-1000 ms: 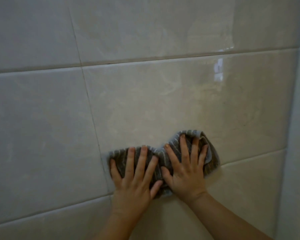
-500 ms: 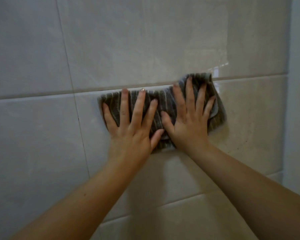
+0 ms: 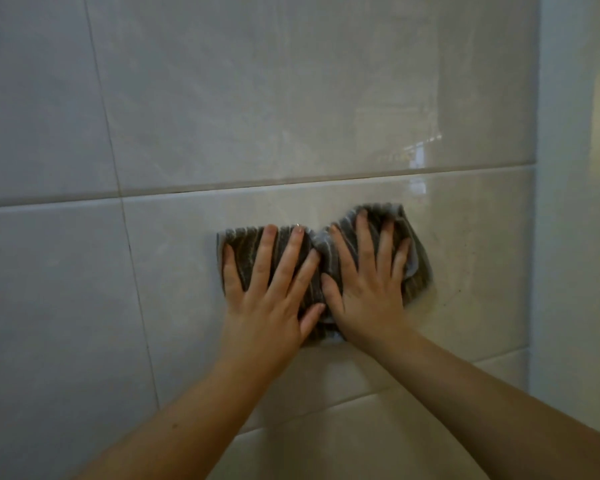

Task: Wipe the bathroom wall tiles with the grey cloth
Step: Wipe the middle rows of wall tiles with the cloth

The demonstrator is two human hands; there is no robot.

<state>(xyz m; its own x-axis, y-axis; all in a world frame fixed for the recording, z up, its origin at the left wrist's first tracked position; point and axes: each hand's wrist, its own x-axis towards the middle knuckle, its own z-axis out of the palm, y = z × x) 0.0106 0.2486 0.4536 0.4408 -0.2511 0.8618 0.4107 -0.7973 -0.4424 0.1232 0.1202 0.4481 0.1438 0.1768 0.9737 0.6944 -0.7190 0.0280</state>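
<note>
Both hands are flat against the wall, side by side, with the grey cloth (image 3: 419,268) pinned beneath them. The left hand (image 3: 267,301) lies spread wide, fingers straight and fanned upward, palm pressing the cloth's left half. The right hand (image 3: 369,301) does the same on the right half, its fingers straight and a little closer together. Neither hand curls round the fabric; they only press it to the wall tiles (image 3: 291,98). The two thumbs lie just beside each other over the cloth's middle, where the striped fabric bunches into a ridge. The cloth's right edge is folded and sticks out past the right little finger.

The cloth sits on the upper part of one large glossy tile, a little below the horizontal grout line (image 3: 222,189) and near the side wall (image 3: 568,237) at the corner.

Half a second ago the cloth was higher, its top edge up on that grout line, and it was stretched flatter between the hands. A second ago it was low on the same tile, near the joint beneath. Now it is below the line again and more gathered in the centre.
</note>
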